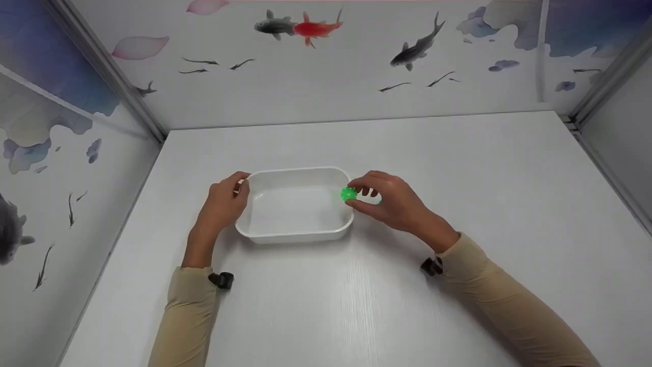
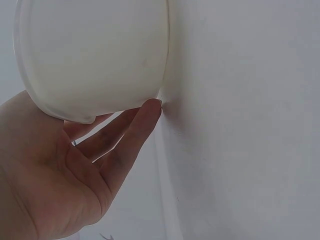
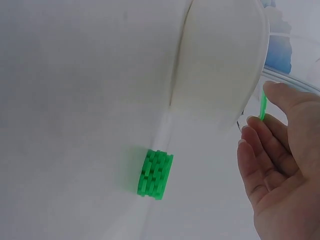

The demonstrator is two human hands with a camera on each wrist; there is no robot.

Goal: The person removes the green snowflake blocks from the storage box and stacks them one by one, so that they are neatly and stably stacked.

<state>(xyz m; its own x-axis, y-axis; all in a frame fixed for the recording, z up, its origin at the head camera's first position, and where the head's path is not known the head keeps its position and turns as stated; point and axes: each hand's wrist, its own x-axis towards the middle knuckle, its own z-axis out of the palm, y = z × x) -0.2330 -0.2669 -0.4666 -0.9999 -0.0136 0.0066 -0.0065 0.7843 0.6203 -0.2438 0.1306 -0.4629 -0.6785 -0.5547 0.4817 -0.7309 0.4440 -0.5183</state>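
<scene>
A white rectangular basin with rounded corners sits on the table, its inside bare. At its left end my left hand holds the rim; in the left wrist view the fingers lie along the outer wall, the thumb hidden behind the rim. Thumb and forefinger of my right hand pinch a thin green notched plastic disc at the basin's right rim. Edge-on, that disc shows beside the rim in the right wrist view. A short stack of similar green discs stands on the table below that hand.
The white table stretches around the basin. Behind it rises a wall panel printed with fish, and another printed panel stands on the left. A black wrist camera sits by the left cuff, another by the right.
</scene>
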